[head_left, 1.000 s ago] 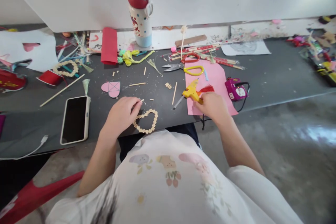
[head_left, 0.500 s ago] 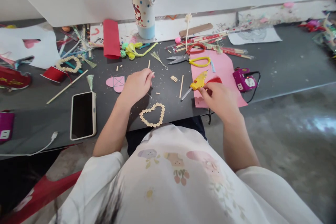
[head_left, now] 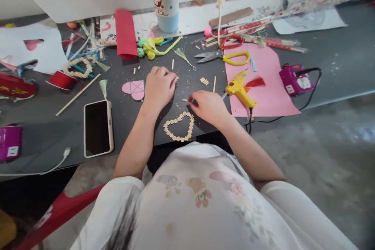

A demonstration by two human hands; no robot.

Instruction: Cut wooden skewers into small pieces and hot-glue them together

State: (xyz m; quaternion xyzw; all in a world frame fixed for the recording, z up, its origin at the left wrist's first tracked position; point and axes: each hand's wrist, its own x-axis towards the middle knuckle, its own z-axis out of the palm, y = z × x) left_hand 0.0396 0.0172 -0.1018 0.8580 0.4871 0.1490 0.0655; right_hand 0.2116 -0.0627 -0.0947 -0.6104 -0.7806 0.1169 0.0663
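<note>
Pinching with the left hand (head_left: 160,88): thumb and forefinger pressed together on what looks like a tiny pale wooden bit (head_left: 176,78); too small to be sure. Right hand (head_left: 209,108) has curled fingers, tips right by a short pale wooden stick piece (head_left: 184,100) lying flat on the dark grey surface (head_left: 125,113); can't tell if they touch it or have closed.

Handling, my read: stick piece is near weightless, stiff, easy to fumble. Take it by the long sides, fingertips only.

Just below the right hand, near the front edge: heart-shaped outline built of small pale wooden pieces (head_left: 191,125), flat, clear of both hands. Probably light and rigid but weak at the joins; lift from 2 opposite sides.

Further out: small cluster of cut wooden pieces (head_left: 204,81) beyond the right hand, pink paper heart with drawn lines (head_left: 134,89) just left of the left hand. To the right, yellow glue gun (head_left: 238,87) resting on a pink paper sheet (head_left: 272,97); scissors with red and yellow handles (head_left: 218,54) overlap the sheet's far edge.
</note>
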